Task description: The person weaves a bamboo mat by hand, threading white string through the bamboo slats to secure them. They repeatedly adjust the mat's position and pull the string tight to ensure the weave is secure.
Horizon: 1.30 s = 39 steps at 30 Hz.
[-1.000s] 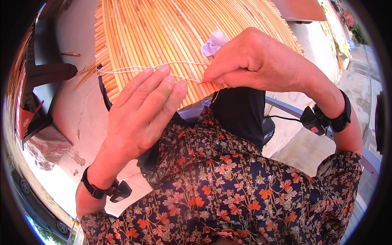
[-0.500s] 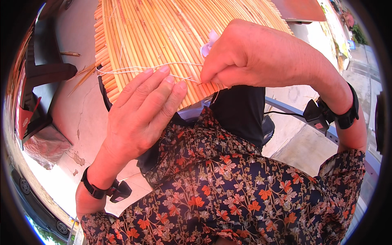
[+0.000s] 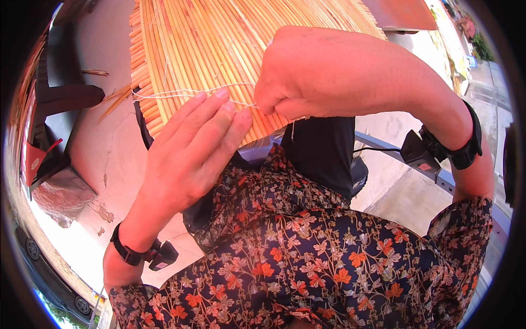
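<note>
A mat of pale straw-coloured stalks point(image 3: 192, 44), laid side by side, spreads in front of me over my lap. My left hand point(image 3: 189, 145) lies flat near its close edge, fingers stretched out and pressing on the stalks. White thread point(image 3: 164, 94) loops in from the mat's left edge; one strand passes beyond my fingertips and another runs under them towards my right hand point(image 3: 290, 82). That hand is closed low over the stalks, with its fingers pinched together. What it grips is hidden behind the fingers and knuckles. A short loose thread end point(image 3: 292, 130) hangs below it.
A dark-framed piece of furniture point(image 3: 68, 97) stands at left, with loose stalks point(image 3: 118, 100) beside it. A crumpled bag-like bundle point(image 3: 64, 194) lies on the floor below. A blue-grey metal rail point(image 3: 378, 147) runs behind my right arm. A brown flat surface point(image 3: 405, 13) is at far right.
My right hand has moved a little left, closer to my left fingertips, covering the thread end and a thin dark tip seen before. The pale purple piece behind it is now hidden. The left hand stays put.
</note>
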Each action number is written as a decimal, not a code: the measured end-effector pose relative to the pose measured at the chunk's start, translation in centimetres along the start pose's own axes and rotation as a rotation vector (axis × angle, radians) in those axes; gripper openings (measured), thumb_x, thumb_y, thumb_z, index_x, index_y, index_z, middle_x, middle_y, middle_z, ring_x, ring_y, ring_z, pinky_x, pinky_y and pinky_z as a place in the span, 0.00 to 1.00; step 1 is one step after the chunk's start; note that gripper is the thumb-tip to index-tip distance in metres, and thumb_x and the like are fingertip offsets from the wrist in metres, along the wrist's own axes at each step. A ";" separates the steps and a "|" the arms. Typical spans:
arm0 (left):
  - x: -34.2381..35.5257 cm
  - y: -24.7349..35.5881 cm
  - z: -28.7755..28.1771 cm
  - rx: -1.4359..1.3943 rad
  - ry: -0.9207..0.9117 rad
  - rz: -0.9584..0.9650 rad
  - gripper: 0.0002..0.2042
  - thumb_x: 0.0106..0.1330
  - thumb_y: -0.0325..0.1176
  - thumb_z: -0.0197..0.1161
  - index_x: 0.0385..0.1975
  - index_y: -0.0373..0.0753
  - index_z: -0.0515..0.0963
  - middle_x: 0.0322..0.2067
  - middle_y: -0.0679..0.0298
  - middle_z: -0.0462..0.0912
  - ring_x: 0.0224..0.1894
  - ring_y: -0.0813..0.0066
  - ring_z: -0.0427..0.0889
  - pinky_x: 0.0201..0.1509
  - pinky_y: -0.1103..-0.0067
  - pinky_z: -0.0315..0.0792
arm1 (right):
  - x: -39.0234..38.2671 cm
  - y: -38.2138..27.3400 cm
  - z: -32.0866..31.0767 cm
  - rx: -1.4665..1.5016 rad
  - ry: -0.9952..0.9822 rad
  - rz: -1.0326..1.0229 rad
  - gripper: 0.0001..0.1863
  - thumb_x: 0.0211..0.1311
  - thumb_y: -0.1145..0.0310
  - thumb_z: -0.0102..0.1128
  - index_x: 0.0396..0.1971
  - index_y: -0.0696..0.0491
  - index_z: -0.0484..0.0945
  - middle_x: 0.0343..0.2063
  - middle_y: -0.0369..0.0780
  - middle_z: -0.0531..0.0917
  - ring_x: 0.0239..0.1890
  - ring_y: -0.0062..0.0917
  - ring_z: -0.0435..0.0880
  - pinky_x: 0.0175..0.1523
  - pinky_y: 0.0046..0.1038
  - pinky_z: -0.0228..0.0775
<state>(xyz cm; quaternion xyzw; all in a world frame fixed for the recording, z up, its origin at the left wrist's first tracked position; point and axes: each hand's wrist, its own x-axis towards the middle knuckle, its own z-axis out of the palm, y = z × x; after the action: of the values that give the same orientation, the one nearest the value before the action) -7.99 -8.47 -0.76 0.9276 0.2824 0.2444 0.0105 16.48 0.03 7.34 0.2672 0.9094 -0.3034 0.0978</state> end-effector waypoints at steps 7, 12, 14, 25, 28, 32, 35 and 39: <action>2.5 -0.9 -3.3 0.009 -0.057 0.005 0.20 0.59 0.24 0.67 0.53 0.37 0.86 0.49 0.58 0.85 0.54 0.57 0.87 0.59 0.66 0.83 | 0.5 0.0 -3.5 0.089 -0.007 -0.077 0.06 0.60 0.71 0.66 0.33 0.58 0.87 0.23 0.43 0.84 0.31 0.34 0.85 0.41 0.34 0.76; 7.6 -3.3 -9.6 -0.082 0.033 0.007 0.24 0.57 0.14 0.68 0.56 0.37 0.85 0.48 0.54 0.88 0.45 0.59 0.90 0.45 0.72 0.84 | -1.8 -1.3 -12.9 0.316 0.023 0.236 0.08 0.69 0.71 0.68 0.41 0.54 0.93 0.21 0.28 0.83 0.20 0.10 0.71 0.24 0.17 0.59; 9.8 -4.3 -13.1 -0.074 0.000 0.010 0.23 0.58 0.13 0.66 0.56 0.36 0.84 0.46 0.53 0.89 0.43 0.58 0.90 0.45 0.72 0.82 | -2.7 -1.9 -15.9 0.338 0.079 0.148 0.07 0.68 0.71 0.69 0.41 0.55 0.93 0.21 0.29 0.83 0.20 0.10 0.71 0.23 0.17 0.59; 15.5 -6.4 -21.2 -0.363 -0.184 -0.106 0.20 0.59 0.16 0.63 0.53 0.29 0.85 0.40 0.60 0.91 0.42 0.82 0.86 0.51 0.80 0.80 | -3.8 -2.3 -21.3 0.457 0.211 0.151 0.08 0.67 0.71 0.72 0.41 0.58 0.91 0.20 0.32 0.83 0.18 0.11 0.70 0.22 0.18 0.58; 15.3 -6.6 -21.2 -0.388 -0.234 -0.182 0.21 0.58 0.16 0.63 0.54 0.29 0.85 0.40 0.60 0.91 0.41 0.81 0.86 0.50 0.80 0.80 | -3.4 -1.8 -20.9 0.484 0.174 0.125 0.08 0.66 0.71 0.73 0.41 0.58 0.91 0.20 0.32 0.83 0.18 0.12 0.70 0.22 0.18 0.58; 15.4 -7.0 -21.4 -0.344 -0.241 -0.108 0.22 0.57 0.16 0.64 0.54 0.29 0.85 0.40 0.59 0.92 0.40 0.81 0.86 0.49 0.79 0.80 | -3.3 -2.1 -21.1 0.511 0.172 0.121 0.08 0.67 0.71 0.72 0.41 0.58 0.91 0.22 0.33 0.84 0.20 0.12 0.72 0.23 0.19 0.60; 15.6 -7.2 -21.6 -0.372 -0.240 -0.113 0.22 0.57 0.16 0.64 0.54 0.28 0.85 0.39 0.58 0.91 0.39 0.81 0.86 0.48 0.79 0.81 | -3.6 -3.0 -21.4 0.461 0.200 0.149 0.06 0.66 0.73 0.71 0.39 0.58 0.91 0.22 0.33 0.83 0.21 0.12 0.74 0.25 0.20 0.63; 16.0 -6.9 -22.2 -0.357 -0.236 -0.065 0.21 0.58 0.17 0.65 0.54 0.28 0.85 0.39 0.59 0.91 0.39 0.81 0.86 0.47 0.79 0.81 | -4.3 -4.5 -20.9 0.311 0.297 0.103 0.04 0.63 0.73 0.70 0.35 0.55 0.90 0.16 0.28 0.75 0.17 0.09 0.67 0.21 0.18 0.54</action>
<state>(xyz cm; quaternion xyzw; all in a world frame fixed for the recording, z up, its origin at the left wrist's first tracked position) -10.27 3.16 24.83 0.9235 0.2615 0.1798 0.2154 17.35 7.80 27.67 0.3671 0.8411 -0.3921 -0.0642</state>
